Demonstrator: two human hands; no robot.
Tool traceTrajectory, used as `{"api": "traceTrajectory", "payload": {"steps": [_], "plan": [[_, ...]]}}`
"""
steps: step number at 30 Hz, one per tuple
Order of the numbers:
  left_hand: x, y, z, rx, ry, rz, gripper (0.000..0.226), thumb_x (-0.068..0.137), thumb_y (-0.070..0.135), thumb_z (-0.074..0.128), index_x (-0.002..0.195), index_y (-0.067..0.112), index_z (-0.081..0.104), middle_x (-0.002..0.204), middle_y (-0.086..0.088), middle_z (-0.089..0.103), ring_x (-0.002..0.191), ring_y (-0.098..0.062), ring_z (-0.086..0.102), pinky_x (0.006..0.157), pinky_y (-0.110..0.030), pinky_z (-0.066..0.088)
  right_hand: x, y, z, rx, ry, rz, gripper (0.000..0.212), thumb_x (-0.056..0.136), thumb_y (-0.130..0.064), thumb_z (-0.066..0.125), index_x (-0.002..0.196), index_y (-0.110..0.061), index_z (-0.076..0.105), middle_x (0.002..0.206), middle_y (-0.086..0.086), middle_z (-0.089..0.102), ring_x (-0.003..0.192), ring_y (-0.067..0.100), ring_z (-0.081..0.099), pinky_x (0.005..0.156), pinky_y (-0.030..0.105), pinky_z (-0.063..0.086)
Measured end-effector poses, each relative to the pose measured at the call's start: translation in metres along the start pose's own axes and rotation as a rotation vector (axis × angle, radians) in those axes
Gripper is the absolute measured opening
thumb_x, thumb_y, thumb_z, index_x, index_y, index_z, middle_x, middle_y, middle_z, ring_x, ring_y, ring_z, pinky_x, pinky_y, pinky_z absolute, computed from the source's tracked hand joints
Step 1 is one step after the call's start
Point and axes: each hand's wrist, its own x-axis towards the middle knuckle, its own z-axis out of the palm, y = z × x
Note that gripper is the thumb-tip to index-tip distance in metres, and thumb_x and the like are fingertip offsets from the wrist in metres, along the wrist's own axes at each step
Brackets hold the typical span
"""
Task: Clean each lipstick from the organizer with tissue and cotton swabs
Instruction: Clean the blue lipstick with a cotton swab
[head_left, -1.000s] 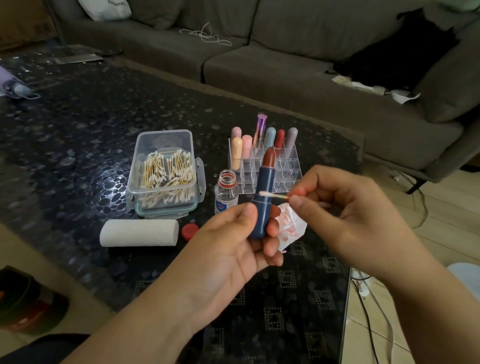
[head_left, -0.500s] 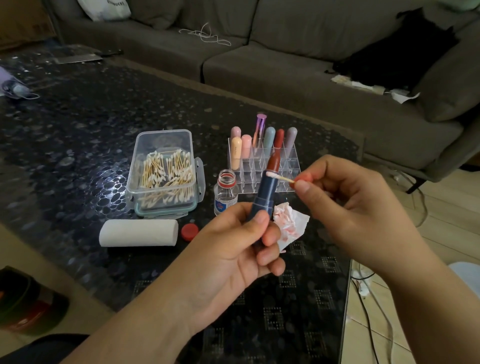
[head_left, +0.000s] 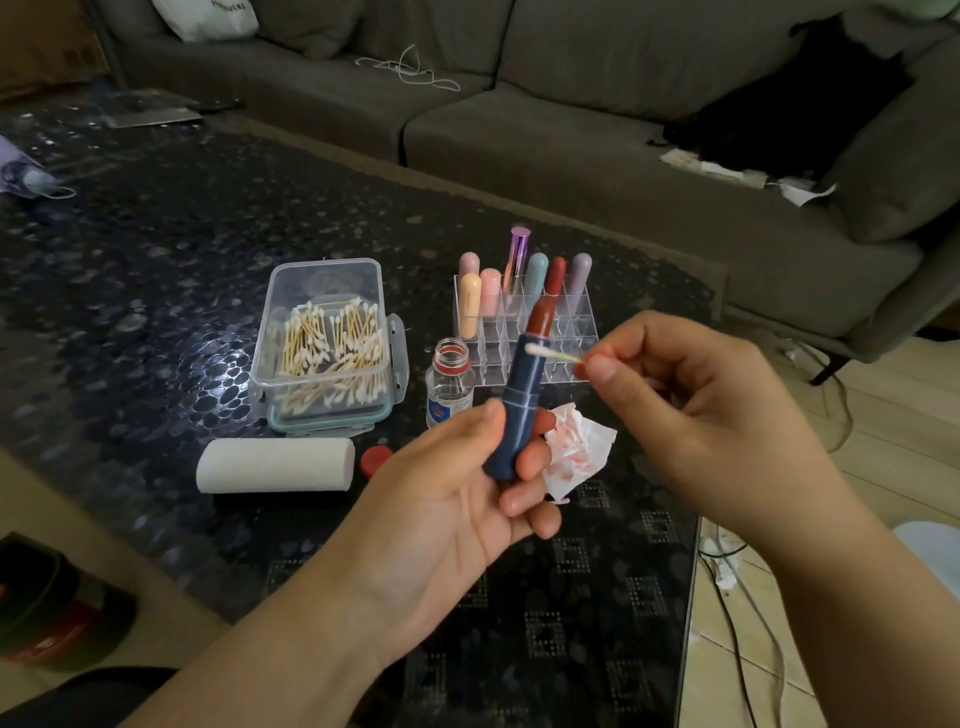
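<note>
The lipstick (head_left: 519, 395), a blue tube with its red-brown stick wound out, is held above the desk (head_left: 156, 249) in front of the organizer, leaning slightly right at the top. The left hand (head_left: 457, 514) is palm up, its grip closed round the tube's lower half, thumb on the left side and fingertips curled on the right. The right hand (head_left: 691, 410) comes in from the right, thumb and forefinger pinching the stick of a swab (head_left: 550, 354) whose white tip touches the tube's upper rim just under the red stick. Below the hands a stained tissue (head_left: 579, 449) lies crumpled on the desk. The desk's right edge runs just under the right forearm, with floor and cables beyond it; to the left a wide stretch of dark pebbled top lies open. The clear organizer (head_left: 524, 338) holds seven capped lipsticks in its back rows, the front cells bare. Left of it stands a small open bottle (head_left: 449, 384), its red cap (head_left: 375, 460) lying near a tissue roll (head_left: 275, 465). A clear box (head_left: 324, 343) holds a heap of swabs.
</note>
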Motion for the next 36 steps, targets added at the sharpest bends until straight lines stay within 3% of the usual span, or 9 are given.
{"api": "traceTrajectory", "payload": {"steps": [5, 8, 13, 18, 22, 26, 30, 34, 36], "plan": [[0.0022, -0.0013, 0.0007, 0.023, 0.0, 0.029, 0.02, 0.078, 0.017, 0.055, 0.094, 0.006, 0.053, 0.062, -0.002, 0.045, 0.05, -0.011, 0.036, 0.051, -0.024, 0.045, -0.0018, 0.0006, -0.0007, -0.002, -0.093, -0.019, 0.012, 0.086, -0.028, 0.059, 0.078, -0.021, 0.064, 0.058, -0.008, 0.057, 0.049, 0.003, 0.048, 0.048, 0.009, 0.035], [0.0017, -0.0018, 0.0, 0.031, 0.002, 0.031, 0.013, 0.081, 0.017, 0.056, 0.09, 0.008, 0.052, 0.063, -0.002, 0.046, 0.05, -0.011, 0.037, 0.051, -0.024, 0.045, -0.0003, 0.0006, -0.0001, 0.023, -0.004, -0.012, 0.016, 0.089, -0.032, 0.06, 0.079, -0.02, 0.063, 0.06, -0.007, 0.057, 0.051, 0.003, 0.049, 0.049, 0.01, 0.037], [0.0009, -0.0022, 0.0008, 0.031, 0.024, 0.041, 0.015, 0.088, 0.019, 0.058, 0.091, 0.004, 0.057, 0.066, -0.005, 0.051, 0.054, -0.013, 0.044, 0.051, -0.026, 0.047, -0.0012, 0.0008, -0.0012, -0.013, -0.089, -0.016, 0.012, 0.086, -0.029, 0.059, 0.078, -0.022, 0.064, 0.062, -0.002, 0.062, 0.051, 0.01, 0.052, 0.048, 0.015, 0.039], [0.001, -0.0029, 0.0015, 0.05, 0.051, 0.049, 0.027, 0.082, 0.022, 0.048, 0.088, 0.002, 0.065, 0.067, -0.006, 0.055, 0.055, -0.014, 0.046, 0.051, -0.026, 0.047, 0.0006, 0.0037, -0.0019, 0.011, 0.005, 0.0, 0.013, 0.091, -0.024, 0.06, 0.078, -0.021, 0.062, 0.058, -0.01, 0.056, 0.049, 0.002, 0.048, 0.049, 0.009, 0.035], [0.0001, -0.0022, 0.0024, 0.051, 0.045, 0.035, 0.029, 0.084, 0.024, 0.046, 0.092, 0.002, 0.062, 0.065, -0.003, 0.05, 0.053, -0.011, 0.04, 0.053, -0.025, 0.046, -0.0005, 0.0014, 0.0006, -0.049, -0.11, -0.035, 0.012, 0.087, -0.028, 0.056, 0.08, -0.02, 0.062, 0.059, -0.007, 0.056, 0.05, 0.004, 0.049, 0.048, 0.01, 0.036], [0.0001, -0.0017, 0.0012, 0.032, 0.022, 0.019, 0.029, 0.088, 0.028, 0.049, 0.096, 0.002, 0.06, 0.065, -0.002, 0.047, 0.054, -0.011, 0.038, 0.054, -0.025, 0.046, 0.0009, 0.0029, -0.0002, -0.009, 0.004, -0.026, 0.013, 0.092, -0.027, 0.058, 0.08, -0.02, 0.061, 0.059, -0.006, 0.054, 0.049, 0.003, 0.046, 0.048, 0.01, 0.036], [0.0019, -0.0031, -0.0011, 0.081, 0.013, 0.05, 0.02, 0.081, 0.023, 0.056, 0.094, 0.007, 0.055, 0.062, 0.001, 0.044, 0.053, -0.01, 0.037, 0.055, -0.024, 0.046, -0.0011, 0.002, 0.0022, -0.026, -0.121, -0.05, 0.012, 0.086, -0.026, 0.057, 0.08, -0.018, 0.063, 0.057, -0.008, 0.055, 0.049, 0.003, 0.047, 0.049, 0.01, 0.035], [0.0018, -0.0045, -0.0019, 0.069, 0.007, 0.063, 0.011, 0.079, 0.017, 0.054, 0.088, 0.01, 0.052, 0.061, 0.001, 0.045, 0.051, -0.009, 0.038, 0.054, -0.024, 0.046, 0.0003, 0.0029, 0.0014, -0.007, -0.028, -0.028, 0.011, 0.086, -0.029, 0.056, 0.081, -0.022, 0.062, 0.06, -0.002, 0.056, 0.049, 0.006, 0.047, 0.048, 0.012, 0.037], [0.0018, -0.0044, -0.0033, 0.077, 0.001, 0.062, 0.012, 0.08, 0.018, 0.054, 0.089, 0.01, 0.052, 0.062, 0.0, 0.046, 0.052, -0.011, 0.04, 0.055, -0.025, 0.047, -0.0002, 0.002, 0.0004, -0.009, -0.07, -0.04, 0.011, 0.086, -0.027, 0.057, 0.079, -0.021, 0.063, 0.059, -0.002, 0.056, 0.048, 0.005, 0.046, 0.048, 0.01, 0.035]]}}
